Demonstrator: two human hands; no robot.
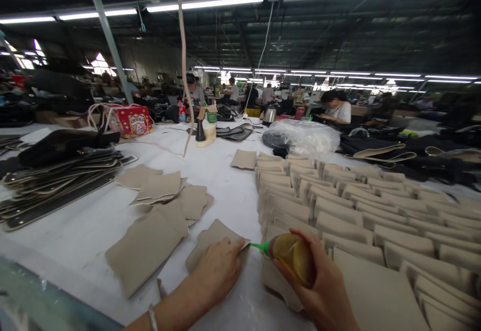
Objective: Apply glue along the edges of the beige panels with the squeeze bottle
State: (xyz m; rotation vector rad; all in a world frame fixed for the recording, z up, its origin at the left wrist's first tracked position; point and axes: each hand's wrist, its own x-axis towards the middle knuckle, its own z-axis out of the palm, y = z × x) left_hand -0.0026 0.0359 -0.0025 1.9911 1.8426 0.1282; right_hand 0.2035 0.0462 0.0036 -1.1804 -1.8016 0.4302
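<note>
Beige piece (pixel 206 240) under left hand (pixel 221 266), finger pinch cannot tell; right hand (pixel 325 276), fingers wrapping bottle (pixel 295 258). Perhaps midway: rows (pixel 334 225) done, loose pieces (pixel 146 248) remaining.

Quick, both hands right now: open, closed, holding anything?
Left hand: open, fingers resting on a beige piece; no grasp visible.
Right hand: closed around an amber bottle with a green nozzle.

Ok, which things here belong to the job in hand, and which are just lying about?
Likely the job:
beige piece under the left hand
bottle in the right hand
beige rows
loose pieces

Likely just lying about:
red bag
kettle
clear plastic
black stack
</note>
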